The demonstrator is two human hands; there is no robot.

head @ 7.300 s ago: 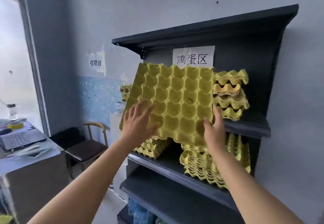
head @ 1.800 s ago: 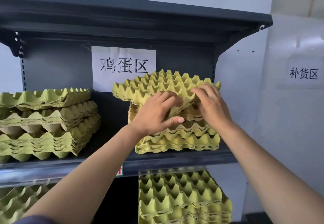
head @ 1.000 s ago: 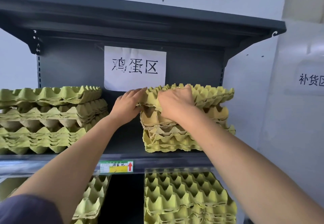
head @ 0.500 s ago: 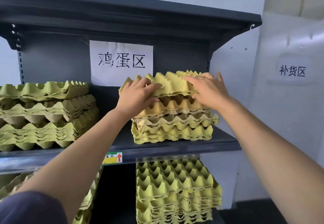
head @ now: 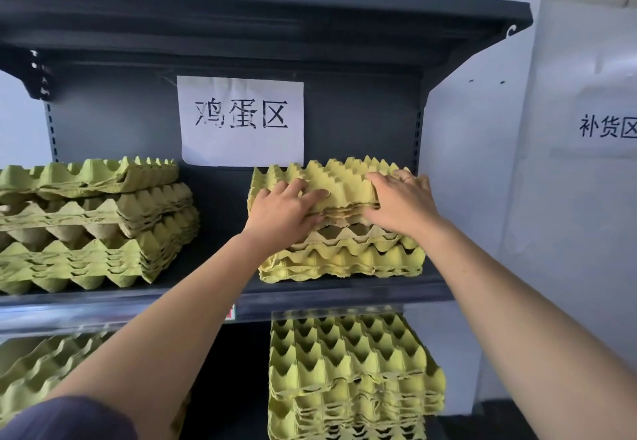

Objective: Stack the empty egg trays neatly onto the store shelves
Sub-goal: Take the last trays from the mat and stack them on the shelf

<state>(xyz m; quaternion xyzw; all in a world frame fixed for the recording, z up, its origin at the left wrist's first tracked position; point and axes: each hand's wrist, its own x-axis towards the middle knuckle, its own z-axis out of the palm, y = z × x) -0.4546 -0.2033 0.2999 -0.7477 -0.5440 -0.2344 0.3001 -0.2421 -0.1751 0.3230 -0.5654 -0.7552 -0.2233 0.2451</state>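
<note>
Since a moment ago the top tray (head: 341, 181) has sunk lower onto its pile (head: 344, 260), and both hands have slid to its front edge. This pile sits on the shelf (head: 344, 289) just below the white paper sign (head: 241, 120), a bit to the right. The left hand (head: 282, 210) has its fingers spread on top of the tray and its thumb under the edge, so it pinches the tray. The right hand (head: 401, 203) holds the same edge, fingers flat on top, thumb tucked below. Another pile (head: 89, 222) sits below and left of the sign. Far below the sign, one more pile (head: 351, 370) fills the next shelf down.
</note>
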